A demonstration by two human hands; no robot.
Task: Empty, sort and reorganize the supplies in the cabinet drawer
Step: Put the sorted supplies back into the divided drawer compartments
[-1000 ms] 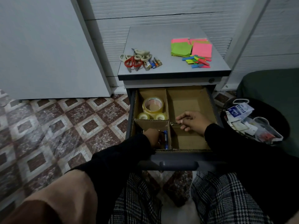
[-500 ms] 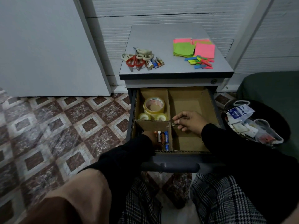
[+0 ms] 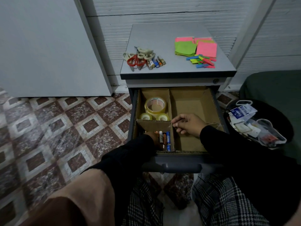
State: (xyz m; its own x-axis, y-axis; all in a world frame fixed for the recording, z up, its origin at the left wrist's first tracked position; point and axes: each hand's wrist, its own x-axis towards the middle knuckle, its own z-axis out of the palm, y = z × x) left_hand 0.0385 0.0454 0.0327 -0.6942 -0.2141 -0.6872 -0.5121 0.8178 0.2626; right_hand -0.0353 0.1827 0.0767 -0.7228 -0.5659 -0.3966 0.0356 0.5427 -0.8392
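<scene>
Head view, the only one. Drawer (image 3: 176, 152) is pulled out, fitted with a cardboard divider (image 3: 154, 125) making compartments.

Step in hand, as I judge it: refilling, battery stage. Tape rolls (image 3: 155, 108) are already in the back-left compartment. Batteries (image 3: 164, 138) lie side by side in the front-left compartment. The large right compartment is bare cardboard apart from the hand over it.

Left hand (image 3: 153, 139): mostly hidden by its own sleeve, down in the front-left compartment, just beside or touching the batteries. I cannot tell how far its fingers are spread or whether it holds anything.

Right hand (image 3: 189, 123): fingers curled, thumb and forefinger tips at the top edge of the divider where its walls cross. It looks like a pinch steadying the cardboard, though the contact is too small to be sure. Nothing else is in that hand.

Still out on the cabinet top (image 3: 179, 70): scissors (image 3: 138, 58) in a heap, more loose batteries (image 3: 156, 61) touching them, sticky notes (image 3: 195, 47) and coloured page flags (image 3: 202, 61) to the right.

Next move, my judgement: lift the left hand clear without knocking the row, then fetch the remaining batteries from the top. The divider looks light, so it needs holding while things are dropped in.

A bin (image 3: 259, 124) with discarded packaging sits at right of the drawer.
</scene>
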